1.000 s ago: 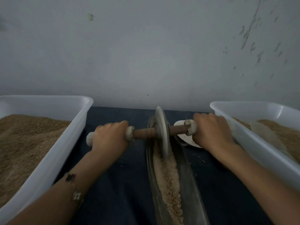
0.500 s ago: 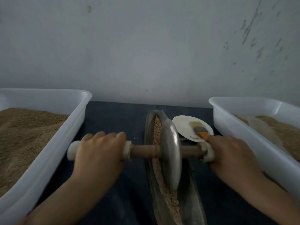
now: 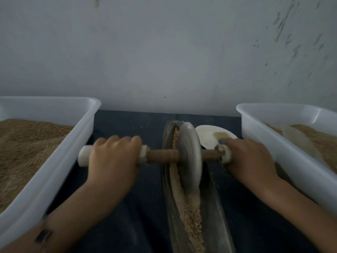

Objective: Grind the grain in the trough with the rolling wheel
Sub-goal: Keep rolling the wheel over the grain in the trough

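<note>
A narrow metal trough (image 3: pixel 220 207) runs away from me down the middle of the dark cloth, with a ridge of crushed grain (image 3: pixel 189 214) along its bottom. The grey rolling wheel (image 3: pixel 190 156) stands upright in the trough, about midway along it. A wooden axle (image 3: pixel 162 155) with white end caps passes through the wheel. My left hand (image 3: pixel 114 157) grips the left end of the axle from above. My right hand (image 3: pixel 249 157) grips the right end.
A white tub (image 3: pixel 60 161) heaped with brown grain stands at the left. A second white tub (image 3: pixel 284 148) with grain stands at the right, close to my right wrist. A small white dish (image 3: pixel 207 136) with a brush lies beyond the axle. A grey wall rises behind.
The wheel rolled from the trough's far end toward me, and has since moved slightly back. Both hands kept their grip on the axle.
</note>
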`<action>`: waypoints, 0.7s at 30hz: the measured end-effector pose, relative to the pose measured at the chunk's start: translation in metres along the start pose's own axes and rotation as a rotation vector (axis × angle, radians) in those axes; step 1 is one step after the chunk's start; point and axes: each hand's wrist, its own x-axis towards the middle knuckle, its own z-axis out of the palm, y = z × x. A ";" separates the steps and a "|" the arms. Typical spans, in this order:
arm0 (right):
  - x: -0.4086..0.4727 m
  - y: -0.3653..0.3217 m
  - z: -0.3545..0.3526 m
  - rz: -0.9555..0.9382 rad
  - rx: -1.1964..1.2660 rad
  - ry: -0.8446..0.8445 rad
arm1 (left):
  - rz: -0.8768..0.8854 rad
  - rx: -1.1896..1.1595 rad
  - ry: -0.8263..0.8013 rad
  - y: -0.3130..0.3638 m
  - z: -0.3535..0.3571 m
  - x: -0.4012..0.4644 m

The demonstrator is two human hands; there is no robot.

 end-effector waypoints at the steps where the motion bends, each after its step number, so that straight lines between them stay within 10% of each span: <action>1: 0.009 -0.001 0.004 0.013 0.028 0.024 | -0.036 0.040 -0.003 -0.001 0.006 0.010; 21: -0.041 0.003 -0.037 -0.195 -0.030 0.164 | -0.024 -0.149 -0.165 -0.015 -0.011 -0.034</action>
